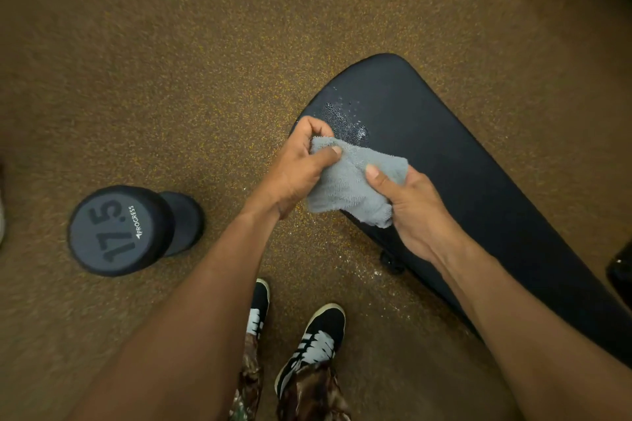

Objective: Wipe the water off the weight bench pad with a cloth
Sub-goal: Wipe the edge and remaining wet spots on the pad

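A black weight bench pad runs from the upper middle to the lower right. A wet patch of water with scattered droplets lies near its far left edge. Both hands hold a small grey terry cloth just above the pad's near edge, right below the water. My left hand pinches the cloth's upper left corner. My right hand grips its lower right part with the thumb on top. The cloth is bunched between them and does not touch the wet patch.
A black dumbbell marked 17.5 stands on end on the speckled brown rubber floor at the left. My two black-and-white shoes stand below the hands. A bench foot shows under the pad's edge.
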